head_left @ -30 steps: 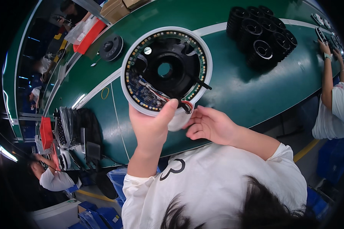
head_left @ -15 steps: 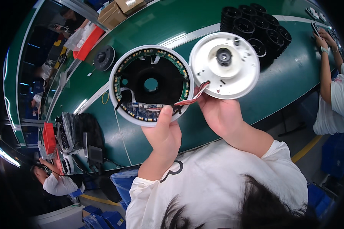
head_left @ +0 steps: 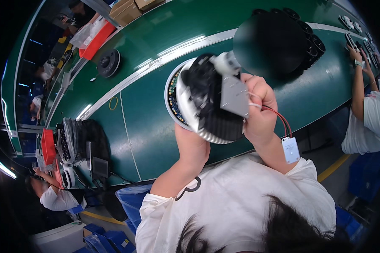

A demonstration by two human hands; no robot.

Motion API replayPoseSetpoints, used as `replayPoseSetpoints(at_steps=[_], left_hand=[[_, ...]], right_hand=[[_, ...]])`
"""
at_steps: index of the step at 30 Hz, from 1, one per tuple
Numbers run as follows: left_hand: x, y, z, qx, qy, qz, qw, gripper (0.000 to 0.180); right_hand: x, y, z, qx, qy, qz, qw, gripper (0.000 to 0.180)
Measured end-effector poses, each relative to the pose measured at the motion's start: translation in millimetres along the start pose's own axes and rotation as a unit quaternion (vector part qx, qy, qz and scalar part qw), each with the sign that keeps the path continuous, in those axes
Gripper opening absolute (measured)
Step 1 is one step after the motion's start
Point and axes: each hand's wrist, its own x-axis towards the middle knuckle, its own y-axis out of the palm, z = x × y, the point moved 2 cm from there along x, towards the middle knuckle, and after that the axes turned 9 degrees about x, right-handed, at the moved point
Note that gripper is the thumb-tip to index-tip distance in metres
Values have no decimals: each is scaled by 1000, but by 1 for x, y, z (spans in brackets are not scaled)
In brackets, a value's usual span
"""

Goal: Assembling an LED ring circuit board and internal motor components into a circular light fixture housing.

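Note:
My left hand (head_left: 192,145) is closed on the underside of a white round housing (head_left: 167,110) with a ring of small LEDs inside its rim. Against its opening leans a tilted white-and-black round part (head_left: 223,130), blurred by motion, bearing a grey box (head_left: 235,97) and a white cylinder (head_left: 226,63). My right hand (head_left: 261,107) is wrapped round its right side. Red and black wires run from there to a small white box (head_left: 290,150) dangling over my right forearm. Beyond the white cylinder is a large black disc (head_left: 268,44), also blurred; whether it is attached, I cannot tell.
Black ring-shaped parts (head_left: 314,44) are stacked behind the disc. A dark round unit (head_left: 108,63) and a yellow rubber band (head_left: 113,103) lie on the green table (head_left: 101,126). A red bin (head_left: 98,40) stands at far left; a co-worker's hands (head_left: 359,57) handle parts at right.
The white round part in my right hand has turned over, showing its black side, and moved left against the housing. The housing has shifted right and tilted. The dangling white box and black disc now show.

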Motion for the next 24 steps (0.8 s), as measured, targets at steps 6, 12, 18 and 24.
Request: replayPoseSetpoints(at_steps=[6, 12, 18, 24], left_hand=[[-5, -8, 1, 23, 30, 21, 999, 47], [-6, -8, -1, -21, 17, 16, 1000, 50], [-8, -4, -1, 21, 29, 29, 999, 51], [-11, -1, -3, 114, 91, 86, 985, 55]], right_hand=[[-5, 3, -1, -258, -110, 80, 956, 23], [10, 1, 0, -280, 47, 46, 958, 53], [1, -13, -11, -218, -22, 86, 972, 64], [-40, -18, -12, 165, 181, -150, 958, 69]])
